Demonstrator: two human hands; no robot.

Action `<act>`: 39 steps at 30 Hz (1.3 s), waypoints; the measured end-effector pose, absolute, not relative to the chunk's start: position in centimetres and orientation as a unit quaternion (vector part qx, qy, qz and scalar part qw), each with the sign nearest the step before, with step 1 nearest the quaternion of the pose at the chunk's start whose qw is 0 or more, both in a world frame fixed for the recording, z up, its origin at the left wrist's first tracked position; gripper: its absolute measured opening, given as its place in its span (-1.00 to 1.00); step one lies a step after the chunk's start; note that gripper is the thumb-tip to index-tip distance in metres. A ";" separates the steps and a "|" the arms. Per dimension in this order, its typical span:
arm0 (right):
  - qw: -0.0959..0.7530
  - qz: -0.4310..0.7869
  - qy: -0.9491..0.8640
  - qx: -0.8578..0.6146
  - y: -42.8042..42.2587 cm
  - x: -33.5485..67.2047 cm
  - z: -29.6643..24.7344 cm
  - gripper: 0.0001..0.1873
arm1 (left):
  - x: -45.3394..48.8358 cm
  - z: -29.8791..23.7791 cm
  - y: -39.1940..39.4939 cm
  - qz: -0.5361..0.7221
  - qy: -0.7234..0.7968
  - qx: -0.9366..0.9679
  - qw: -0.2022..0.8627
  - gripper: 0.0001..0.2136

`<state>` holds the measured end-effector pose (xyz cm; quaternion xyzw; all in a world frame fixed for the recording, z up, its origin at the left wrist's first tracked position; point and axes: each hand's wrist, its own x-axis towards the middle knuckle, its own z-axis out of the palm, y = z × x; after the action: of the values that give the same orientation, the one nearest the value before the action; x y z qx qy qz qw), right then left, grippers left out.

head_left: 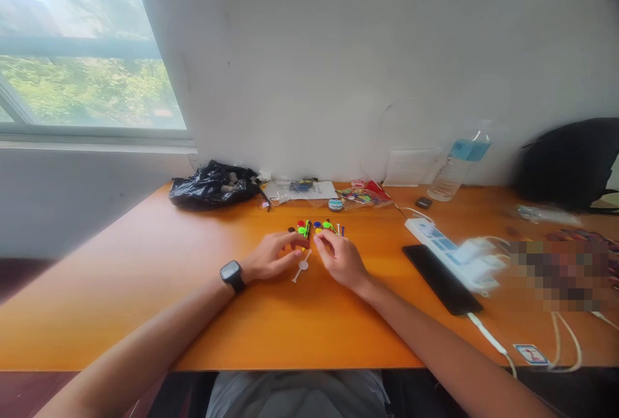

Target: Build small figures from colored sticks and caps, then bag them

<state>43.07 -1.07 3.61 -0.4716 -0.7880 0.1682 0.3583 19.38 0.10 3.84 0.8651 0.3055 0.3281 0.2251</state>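
Observation:
In the head view my left hand [275, 255], with a watch on its wrist, rests over the table, thumb and fingers apart. Facing it, my right hand [342, 260] is closed, its thumb and fingertips pinched together; whatever may be between them is too small to make out. Between the hands lies a white piece [303, 266], a small disc with thin arms on two sides. Just beyond the fingertips sit several small coloured plastic pieces: a red disc [300, 224], a blue disc [317, 225], a green disc [327, 225] and thin sticks. My left fingers partly hide some of them.
A black plastic bag [213, 186], a paper sheet [319, 191] and a bag of coloured pieces [365, 196] lie along the wall. On the right are a power strip [435, 244], a black phone [440, 279] with a cable, and a water bottle [457, 166].

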 end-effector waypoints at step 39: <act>0.377 0.166 -0.768 -0.491 -0.6 43.5 3.1 -0.48 | 20.7 2.9 -0.3 0.261 0.061 0.962 -0.048 -0.44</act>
<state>43.52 -0.59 3.15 -0.4909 -0.7676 0.1661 0.3772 20.65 -0.26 2.86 0.9622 0.0614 0.2610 -0.0478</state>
